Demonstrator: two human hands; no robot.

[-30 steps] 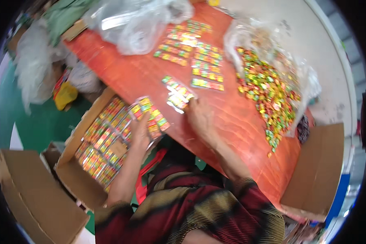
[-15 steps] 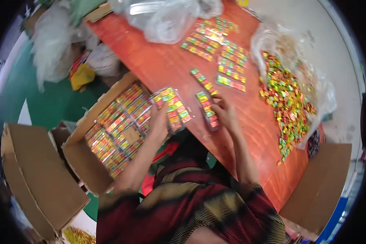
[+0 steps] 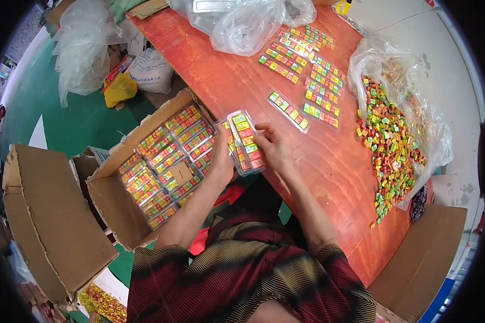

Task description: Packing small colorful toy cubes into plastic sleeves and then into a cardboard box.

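My left hand (image 3: 221, 159) is closed around a small stack of clear plastic trays (image 3: 232, 141) filled with small red, yellow and green wrapped cubes. Against the stack's right side lies another long narrow tray of cubes (image 3: 245, 134), gripped at its right edge by the fingers of my right hand (image 3: 273, 146). Both hands are over the near left edge of the red table (image 3: 339, 177). A single filled tray (image 3: 289, 111) rests on the table beyond my right hand. Farther off, several more filled trays (image 3: 321, 102) lie in rows.
Left of my left hand stands an open cardboard box (image 3: 113, 218) packed with filled trays. A heap of loose wrapped cubes (image 3: 390, 151) spills from a clear plastic bag (image 3: 442, 140) at the right. Clear plastic bags (image 3: 248, 32) lie at the table's far end.
My right hand has lifted the near tray off the table and brought it left against the stack in my left hand. The other nearby tray stays on the table.
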